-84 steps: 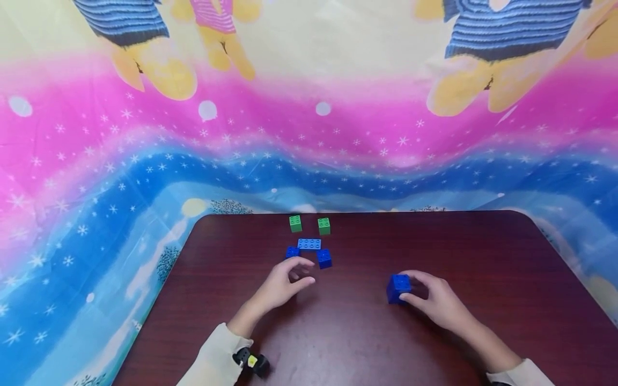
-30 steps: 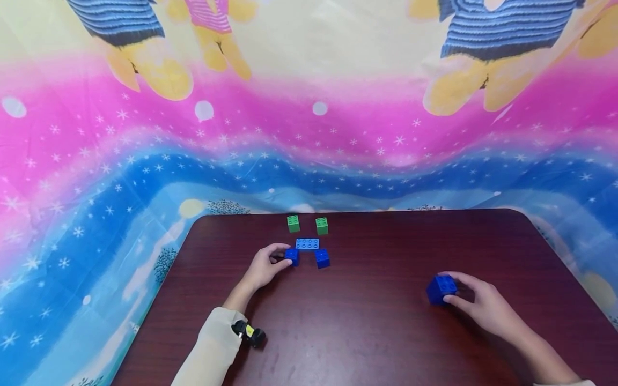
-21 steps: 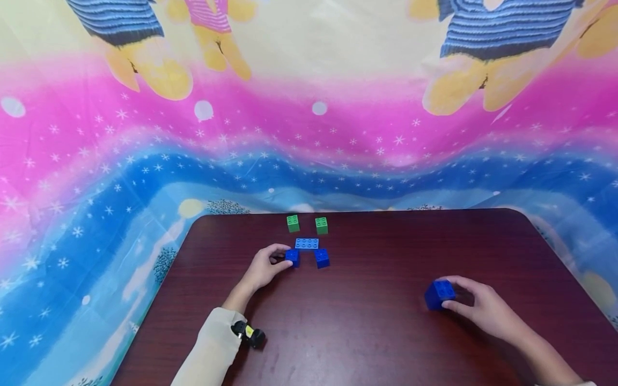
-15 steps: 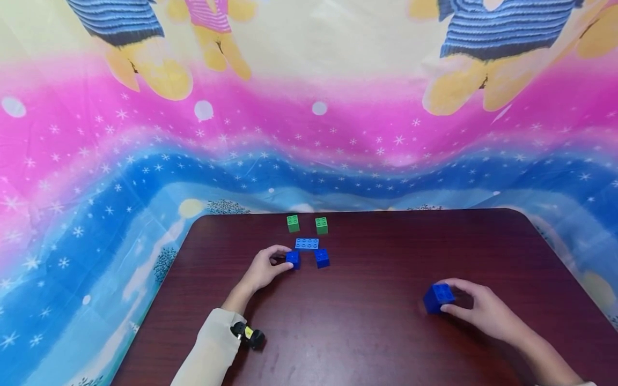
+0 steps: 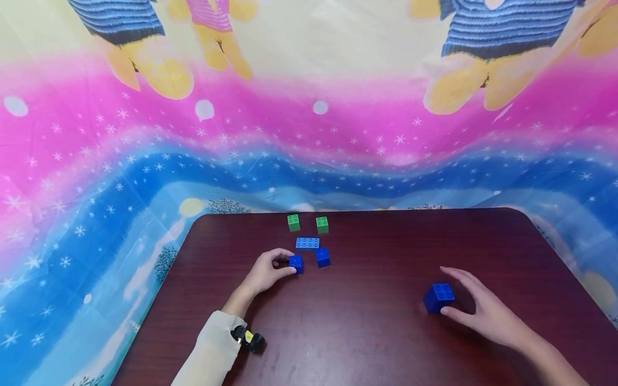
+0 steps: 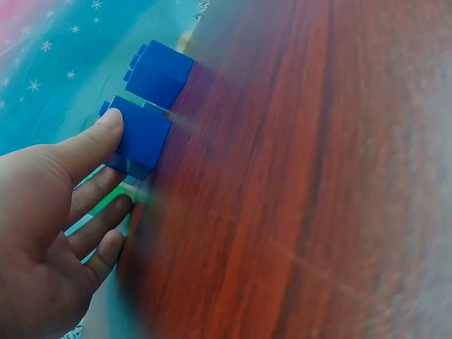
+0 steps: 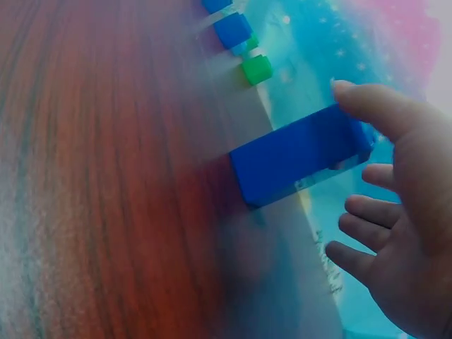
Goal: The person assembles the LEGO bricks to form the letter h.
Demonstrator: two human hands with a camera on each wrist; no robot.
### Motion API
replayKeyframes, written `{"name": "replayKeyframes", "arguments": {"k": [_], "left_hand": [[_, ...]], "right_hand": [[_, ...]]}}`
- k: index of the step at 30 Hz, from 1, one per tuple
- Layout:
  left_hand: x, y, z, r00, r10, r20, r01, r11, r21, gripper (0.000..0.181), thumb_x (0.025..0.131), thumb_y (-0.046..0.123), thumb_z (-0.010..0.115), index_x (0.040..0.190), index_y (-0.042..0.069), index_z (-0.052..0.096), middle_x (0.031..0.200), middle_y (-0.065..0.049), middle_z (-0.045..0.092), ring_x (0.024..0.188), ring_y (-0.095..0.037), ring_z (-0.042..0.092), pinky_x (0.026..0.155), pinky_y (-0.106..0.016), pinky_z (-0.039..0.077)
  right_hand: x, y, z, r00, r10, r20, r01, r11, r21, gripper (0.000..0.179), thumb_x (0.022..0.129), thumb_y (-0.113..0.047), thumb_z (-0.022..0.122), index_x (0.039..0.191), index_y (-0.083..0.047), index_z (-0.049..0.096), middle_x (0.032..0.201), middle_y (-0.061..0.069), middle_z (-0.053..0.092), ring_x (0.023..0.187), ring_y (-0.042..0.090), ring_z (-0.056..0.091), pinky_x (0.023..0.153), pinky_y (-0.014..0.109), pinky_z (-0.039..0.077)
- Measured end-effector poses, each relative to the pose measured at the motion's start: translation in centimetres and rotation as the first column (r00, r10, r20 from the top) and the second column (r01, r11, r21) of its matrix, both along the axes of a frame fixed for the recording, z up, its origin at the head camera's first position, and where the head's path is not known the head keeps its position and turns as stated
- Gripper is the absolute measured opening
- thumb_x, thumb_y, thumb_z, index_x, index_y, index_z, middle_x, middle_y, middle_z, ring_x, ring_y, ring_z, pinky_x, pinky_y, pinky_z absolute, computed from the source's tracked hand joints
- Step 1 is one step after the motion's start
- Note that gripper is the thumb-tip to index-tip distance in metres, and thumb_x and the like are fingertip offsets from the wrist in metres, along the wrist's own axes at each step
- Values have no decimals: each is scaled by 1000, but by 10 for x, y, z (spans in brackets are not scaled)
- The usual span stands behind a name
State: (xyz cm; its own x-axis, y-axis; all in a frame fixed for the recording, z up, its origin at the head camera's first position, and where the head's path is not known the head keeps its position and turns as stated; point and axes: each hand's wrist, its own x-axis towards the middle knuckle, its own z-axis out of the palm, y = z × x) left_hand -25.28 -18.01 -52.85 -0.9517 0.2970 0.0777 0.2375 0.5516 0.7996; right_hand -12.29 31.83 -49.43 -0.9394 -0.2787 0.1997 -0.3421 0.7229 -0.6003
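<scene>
Spread wider than before, the right hand (image 5: 487,312) has released the tall blue block (image 5: 437,299), lower right in frame, while the left hand (image 5: 264,272) pinches a small blue block (image 5: 297,264), nudged downward, just below centre.

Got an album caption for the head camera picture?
Left hand pinching a small blue block, right hand open beside a taller blue block, two green blocks farther back.
</scene>
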Motion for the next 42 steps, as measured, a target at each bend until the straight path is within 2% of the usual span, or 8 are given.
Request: {"name": "replayKeyframes", "arguments": {"k": [6, 13, 15, 20, 22, 27, 35, 42], "left_hand": [[5, 4, 0, 1000, 6, 3, -6, 1000, 1, 30, 86, 18, 84, 114, 16, 73, 109, 2, 72, 104, -18, 65, 92, -43, 49], [12, 11, 0, 1000, -25, 10, 25, 1000, -15, 30, 85, 20, 85, 113, 19, 73, 109, 4, 72, 104, -16, 64, 93, -41, 50], [13, 12, -1, 999, -33, 9, 33, 999, -20, 30, 85, 20, 85, 112, 19, 73, 108, 4, 72, 104, -16, 64, 93, -41, 50], [16, 14, -3, 999, -50, 9, 51, 999, -17, 30, 85, 22, 85, 112, 19, 73, 108, 5, 72, 103, -15, 64, 94, -42, 50], [16, 14, -3, 998, -58, 9, 58, 998, -11, 30, 85, 23, 85, 113, 19, 73, 108, 5, 72, 103, -15, 65, 94, -42, 50], [17, 14, -4, 998, -63, 11, 63, 998, -11, 31, 85, 24, 85, 113, 20, 73, 108, 6, 72, 103, -15, 64, 94, -43, 50], [23, 14, 0, 998, -65, 7, 65, 998, -18, 31, 84, 23, 86, 112, 19, 73, 109, 6, 72, 104, -15, 64, 96, -44, 50], [26, 14, -2, 996, -85, 13, 86, 996, -12, 31, 84, 24, 86, 112, 20, 73, 106, 7, 71, 101, -15, 63, 93, -41, 51]], "right_hand": [[-1, -12, 18, 999, -39, -34, 39, 999, -5, 67, 94, -28, 76, 153, -26, 44, 149, 10, 47, 134, 0, 37, 92, -2, 22], [-8, -40, 38, 991, -66, -116, 58, 996, -69, 57, 96, -20, 73, 149, -17, 51, 143, 12, 54, 121, 36, 55, 92, -2, 29], [-11, -49, 41, 989, -61, -135, 48, 994, -101, 56, 96, -17, 74, 147, -15, 53, 141, 12, 56, 120, 31, 58, 93, -1, 32], [-20, -70, 45, 987, -42, -158, 17, 987, -158, 56, 93, -13, 76, 145, -13, 55, 137, 9, 61, 119, 4, 58, 94, 4, 40], [-23, -78, 45, 986, -29, -165, 0, 985, -172, 56, 92, -11, 77, 144, -12, 55, 136, 9, 62, 117, 6, 60, 94, 5, 42], [-32, -98, 43, 987, 1, -158, -34, 978, -206, 58, 90, -9, 79, 143, -9, 56, 132, 13, 65, 110, 28, 67, 93, 9, 45], [-54, -131, 25, 996, 65, -65, -81, 957, -278, 58, 91, -12, 78, 144, -9, 55, 132, 14, 65, 118, 31, 65, 93, 39, 55], [-79, -160, 11, 989, 138, 60, -102, 906, -410, 56, 92, -12, 77, 143, -10, 56, 133, 14, 64, 123, 32, 62, 96, 42, 54]]}}
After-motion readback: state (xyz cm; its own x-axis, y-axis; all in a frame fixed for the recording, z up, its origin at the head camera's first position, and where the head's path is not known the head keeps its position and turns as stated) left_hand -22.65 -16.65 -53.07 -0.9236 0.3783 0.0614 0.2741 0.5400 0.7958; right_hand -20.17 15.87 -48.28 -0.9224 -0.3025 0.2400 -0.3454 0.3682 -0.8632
